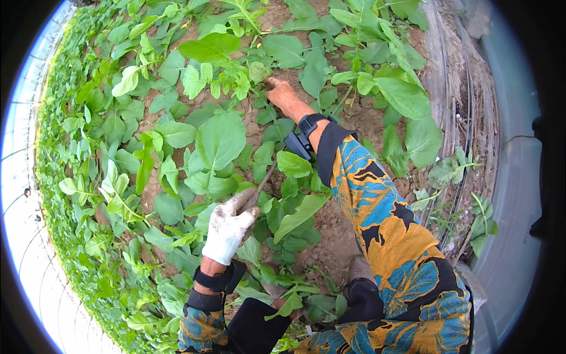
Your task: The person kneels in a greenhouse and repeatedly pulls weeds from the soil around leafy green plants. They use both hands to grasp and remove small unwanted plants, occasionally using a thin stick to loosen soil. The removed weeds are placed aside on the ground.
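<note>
My left hand (232,223), in a soiled white glove, grips a thin brown stick-like tool (268,175) that points up and to the right among the leaves; its far end is hidden. My bare right hand (279,94) reaches farther out, with its fingers at a pale, crinkled leaf (259,72) near the soil. Whether the fingers pinch that leaf cannot be told. Broad green leaves (220,140) of leafy plants stand between and around both hands. Black straps circle both wrists.
Dense leafy plants (101,146) cover the left side up to a bright greenhouse wall (26,177). At the right lie thin dark hoses (468,88), loose leafy plants (483,221) and a plastic sheet wall (508,186). Brown soil (329,239) shows near my legs.
</note>
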Motion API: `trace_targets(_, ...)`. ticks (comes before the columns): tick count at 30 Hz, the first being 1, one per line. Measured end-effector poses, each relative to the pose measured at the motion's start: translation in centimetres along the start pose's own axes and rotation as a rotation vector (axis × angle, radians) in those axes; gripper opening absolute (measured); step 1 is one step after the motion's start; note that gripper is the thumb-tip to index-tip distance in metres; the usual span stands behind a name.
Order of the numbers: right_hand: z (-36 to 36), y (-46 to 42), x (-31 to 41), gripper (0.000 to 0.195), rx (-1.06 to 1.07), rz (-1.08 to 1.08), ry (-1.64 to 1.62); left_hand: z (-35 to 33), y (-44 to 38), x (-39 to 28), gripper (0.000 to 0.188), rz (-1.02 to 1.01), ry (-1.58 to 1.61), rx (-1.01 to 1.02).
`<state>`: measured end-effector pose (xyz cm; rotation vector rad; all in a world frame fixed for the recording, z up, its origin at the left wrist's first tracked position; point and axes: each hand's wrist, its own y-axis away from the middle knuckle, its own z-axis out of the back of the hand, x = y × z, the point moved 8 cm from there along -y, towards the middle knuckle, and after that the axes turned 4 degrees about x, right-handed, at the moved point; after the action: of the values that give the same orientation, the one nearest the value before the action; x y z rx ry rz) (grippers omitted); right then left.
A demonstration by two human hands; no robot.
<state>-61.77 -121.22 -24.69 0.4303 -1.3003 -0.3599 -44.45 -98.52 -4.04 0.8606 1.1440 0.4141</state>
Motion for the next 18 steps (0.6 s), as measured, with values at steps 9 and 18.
trace_targets(9,3.9,2.3,2.5,0.022,-0.123,0.090,0.397,-0.6,-0.1,-0.6,0.049,-0.095,-0.014,0.009)
trace_targets(18,20.7,7.4,4.3,0.044,-0.515,0.405,0.624,-2.3,-3.1,-8.4,0.044,-0.248,-0.032,-0.053)
